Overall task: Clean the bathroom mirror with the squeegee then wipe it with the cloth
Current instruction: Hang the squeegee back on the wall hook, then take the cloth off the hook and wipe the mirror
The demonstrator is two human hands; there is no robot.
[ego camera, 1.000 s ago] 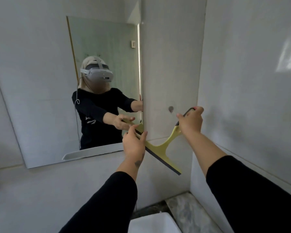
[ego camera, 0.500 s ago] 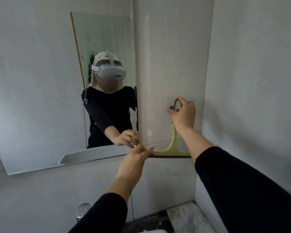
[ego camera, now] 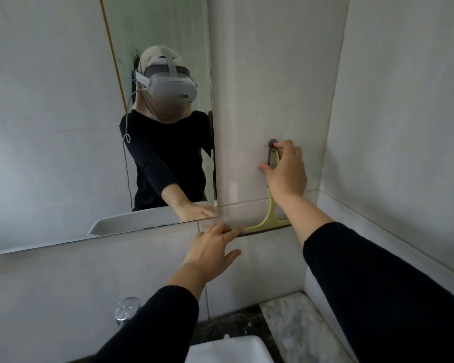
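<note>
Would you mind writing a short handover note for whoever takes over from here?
Right hand: gripping the handle of the squeegee, whose loop is at the wall hook; it hangs handle up, blade level against the tiles, right of the mirror.
Left hand: open, fingertips by the blade's left end; contact is unclear.
Done: the squeegee is off the mirror, apparently being hung up.
Left: let go, then wipe the mirror. No cloth is in view, so find it first.

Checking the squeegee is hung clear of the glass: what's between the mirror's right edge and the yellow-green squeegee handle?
In the head view, only bare white wall tile separates the frameless wall mirror from the yellow-green squeegee, whose handle the right hand grips.
</note>
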